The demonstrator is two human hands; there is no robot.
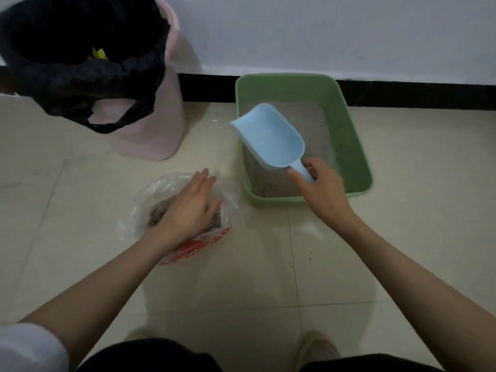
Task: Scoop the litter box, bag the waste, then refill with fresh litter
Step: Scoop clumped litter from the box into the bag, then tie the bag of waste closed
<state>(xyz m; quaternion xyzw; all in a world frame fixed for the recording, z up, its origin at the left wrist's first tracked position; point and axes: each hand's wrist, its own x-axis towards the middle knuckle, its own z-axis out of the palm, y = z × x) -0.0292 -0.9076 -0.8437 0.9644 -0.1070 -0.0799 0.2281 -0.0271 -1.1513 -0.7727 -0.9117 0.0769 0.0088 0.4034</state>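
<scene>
A green litter box [351, 146] sits on the floor by the wall, with grey litter [314, 122] inside. My right hand [322, 191] grips the handle of a light blue scoop [268, 135], held tilted over the box's left side; the scoop looks empty. A clear plastic bag with red print [204, 245] lies on the tiles to the left, holding dark grey litter. My left hand [190, 210] rests flat over the bag's opening, fingers spread.
A pink bin [150, 124] lined with a black bag [80, 65] stands at the back left. A black skirting strip [402, 92] runs under the white wall. My knees and one shoe [316, 347] are at the bottom edge.
</scene>
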